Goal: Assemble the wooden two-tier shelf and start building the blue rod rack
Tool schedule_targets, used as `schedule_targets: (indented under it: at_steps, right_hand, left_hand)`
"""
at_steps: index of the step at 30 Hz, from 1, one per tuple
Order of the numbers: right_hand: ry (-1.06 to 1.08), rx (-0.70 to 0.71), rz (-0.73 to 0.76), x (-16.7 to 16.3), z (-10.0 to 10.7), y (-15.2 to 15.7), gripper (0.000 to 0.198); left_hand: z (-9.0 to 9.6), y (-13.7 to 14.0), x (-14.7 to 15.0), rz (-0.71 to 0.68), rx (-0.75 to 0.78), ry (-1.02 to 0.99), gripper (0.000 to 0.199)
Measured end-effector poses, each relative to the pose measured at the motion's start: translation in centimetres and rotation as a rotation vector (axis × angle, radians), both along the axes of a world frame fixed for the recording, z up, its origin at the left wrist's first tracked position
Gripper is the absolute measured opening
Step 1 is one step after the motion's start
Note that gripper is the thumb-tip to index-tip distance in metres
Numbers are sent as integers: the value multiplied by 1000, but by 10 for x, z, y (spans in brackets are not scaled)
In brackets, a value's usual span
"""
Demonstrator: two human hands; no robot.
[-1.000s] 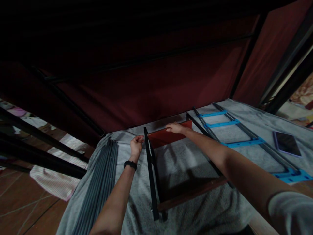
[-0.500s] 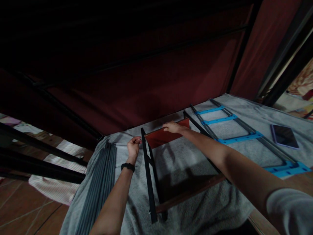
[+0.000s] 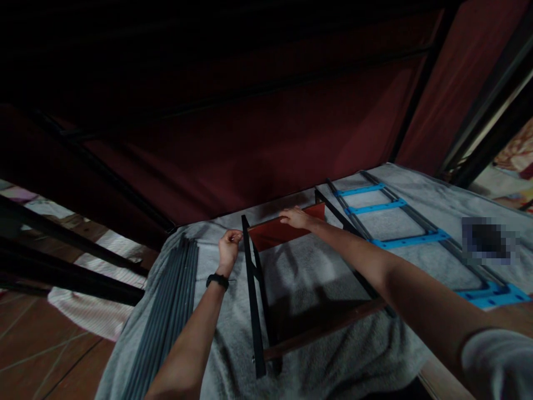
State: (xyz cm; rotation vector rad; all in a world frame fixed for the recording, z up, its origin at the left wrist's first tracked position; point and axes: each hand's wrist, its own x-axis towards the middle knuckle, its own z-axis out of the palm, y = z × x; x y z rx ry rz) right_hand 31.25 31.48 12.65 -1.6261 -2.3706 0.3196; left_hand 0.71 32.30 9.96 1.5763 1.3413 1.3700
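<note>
In the head view, a black metal frame [image 3: 252,300] lies on a grey blanket, with a reddish-brown board [image 3: 270,233] set between its two sides at the far end. My right hand [image 3: 296,217] is closed over the upper edge of that board. Just outside the frame's left side, level with the board's end, is my left hand [image 3: 229,247]. Its fingertips are pinched together against or very near the black bar; whatever they hold is too small to make out. A second, darker wooden board [image 3: 325,329] spans the near end of the frame.
Grey tubes [image 3: 166,322] lie bundled left of my left forearm. On the right rests a ladder-like rack of dark rods with blue crosspieces [image 3: 410,239], beside a blurred dark object [image 3: 487,240]. A dark red panel [image 3: 266,144] rises behind the blanket [image 3: 341,366].
Both hands stay in nearly the same places. The left fingers have turned slightly at the frame's side, and the view has shifted a little.
</note>
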Motion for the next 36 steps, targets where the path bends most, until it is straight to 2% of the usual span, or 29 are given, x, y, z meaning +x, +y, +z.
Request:
schedule_targets:
  at_steps: [12,17,19,22,28,36]
  right_hand:
    - [-15,-10,-28,-2,5,-4,26]
    - [-15,-13,-34,-2,6,-5,27]
    - [-16,-8,-32,-2,5,-5,26]
    - [-9,-8,-32,-2,3,-5,25]
    - [7,-15,-42,-2,3,-4,24]
    - [-8,-29,-48,-2,4,-3,25]
  left_hand:
    - [3,-3,10,-54,-24,-93,18]
    - [-4,-8,14,-43,-115,-257,37]
    - [-7,-10,16,-6,-173,-349,37]
    - [-11,-9,19,11,-216,-372,40]
    - [-5,-5,20,7,-196,-355,30]
    - [-7,-12,17,-15,-220,-383,40]
